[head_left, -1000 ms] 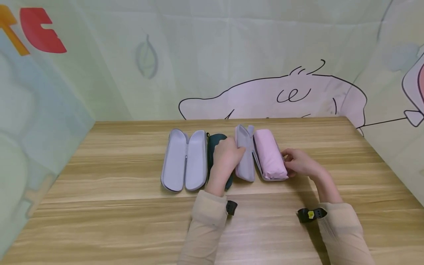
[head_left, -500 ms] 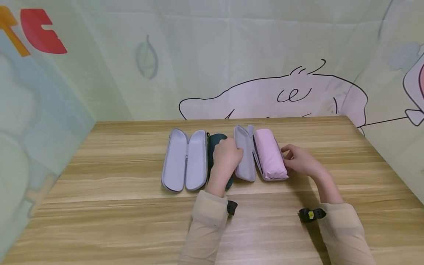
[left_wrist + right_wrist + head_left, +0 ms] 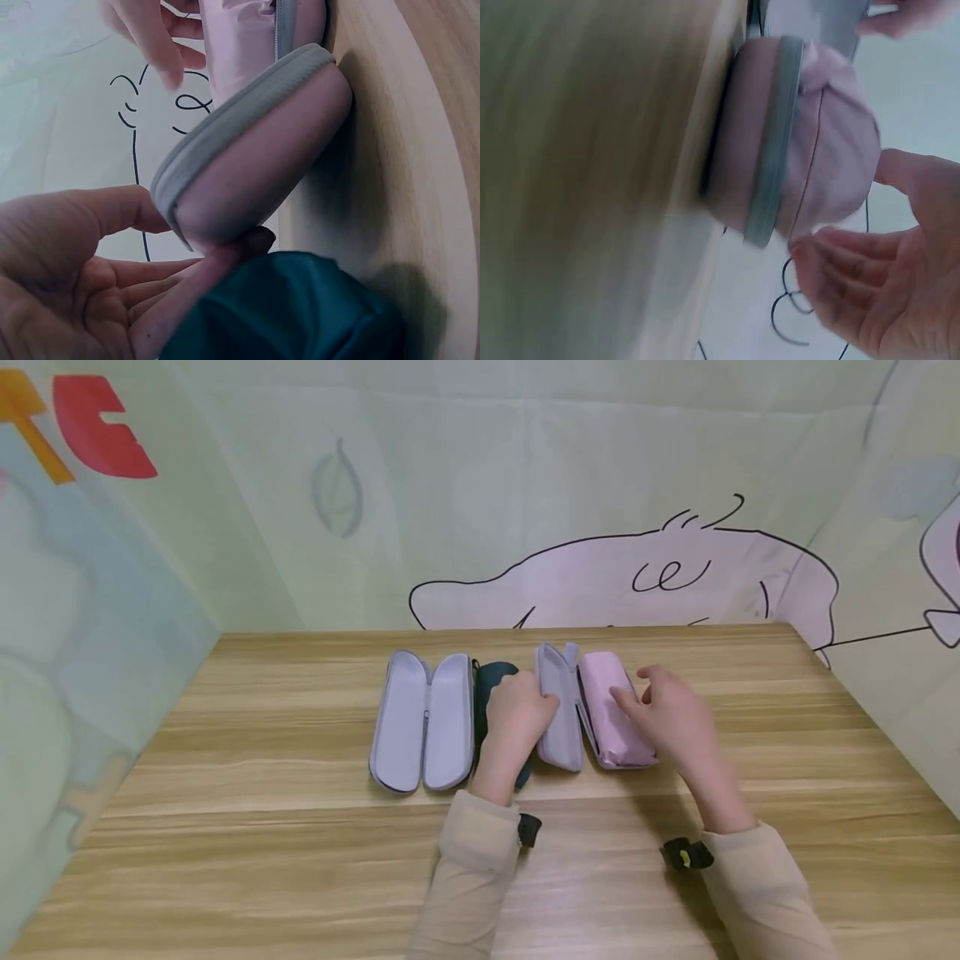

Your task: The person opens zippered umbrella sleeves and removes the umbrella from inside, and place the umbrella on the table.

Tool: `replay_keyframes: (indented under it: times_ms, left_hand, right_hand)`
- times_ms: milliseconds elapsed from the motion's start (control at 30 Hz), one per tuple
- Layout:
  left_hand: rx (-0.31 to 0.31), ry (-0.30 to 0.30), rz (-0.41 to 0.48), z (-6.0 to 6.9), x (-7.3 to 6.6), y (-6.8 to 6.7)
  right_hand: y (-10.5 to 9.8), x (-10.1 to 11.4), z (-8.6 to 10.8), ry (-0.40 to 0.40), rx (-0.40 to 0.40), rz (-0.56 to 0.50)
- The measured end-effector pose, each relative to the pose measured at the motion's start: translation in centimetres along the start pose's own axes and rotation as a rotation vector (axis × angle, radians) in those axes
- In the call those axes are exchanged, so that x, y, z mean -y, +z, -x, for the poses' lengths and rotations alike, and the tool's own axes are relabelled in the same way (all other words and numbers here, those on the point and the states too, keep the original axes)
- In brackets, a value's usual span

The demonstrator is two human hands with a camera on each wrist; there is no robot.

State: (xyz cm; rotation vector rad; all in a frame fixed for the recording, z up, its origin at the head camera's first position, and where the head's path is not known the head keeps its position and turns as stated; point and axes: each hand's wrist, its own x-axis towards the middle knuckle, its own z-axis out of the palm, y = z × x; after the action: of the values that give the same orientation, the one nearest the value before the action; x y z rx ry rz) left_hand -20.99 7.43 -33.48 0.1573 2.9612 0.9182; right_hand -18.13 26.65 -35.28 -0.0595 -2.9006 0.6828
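Observation:
My left hand (image 3: 517, 703) pinches the raised lid of an open pink zip case (image 3: 561, 727), thumb inside and fingers outside. A pink folded fabric bundle (image 3: 611, 706), shaped like a compact umbrella, lies in the case's other half. My right hand (image 3: 671, 714) is over the bundle's right side, thumb and fingers spread apart. In the right wrist view the thumb and fingertips are close about the bundle (image 3: 832, 142); whether they touch it is unclear. Partly hidden under my left hand is a dark green folded fabric bundle (image 3: 292, 311).
Left of the green bundle lies another case (image 3: 423, 722), spread open with its grey lining up. All of it stands on a wood-grain table (image 3: 262, 860). A printed cloth backdrop (image 3: 450, 485) rises behind the table's far edge.
My right hand has risen from the case's right edge and moved left over the pink bundle, its thumb and fingers parting. My left hand still pinches the lid in nearly the same place.

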Motion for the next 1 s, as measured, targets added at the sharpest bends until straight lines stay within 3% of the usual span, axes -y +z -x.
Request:
replay_keyframes:
  times_ms: [233,800,1000]
  left_hand:
    - [-0.005,-0.009,-0.008,-0.3,0.1,0.2]
    - [-0.007,0.002,-0.017,-0.1,0.3,0.6]
    - [-0.011,0.011,-0.011,-0.3,0.5,0.5]
  right_hand:
    - [0.9,1.1,0.3,0.046,0.019,0.147]
    - [1.5,2.1,-0.4,0.160,0.230,0.208]
    - [1.7,2.5,-0.8,0.179,0.229,0.210]
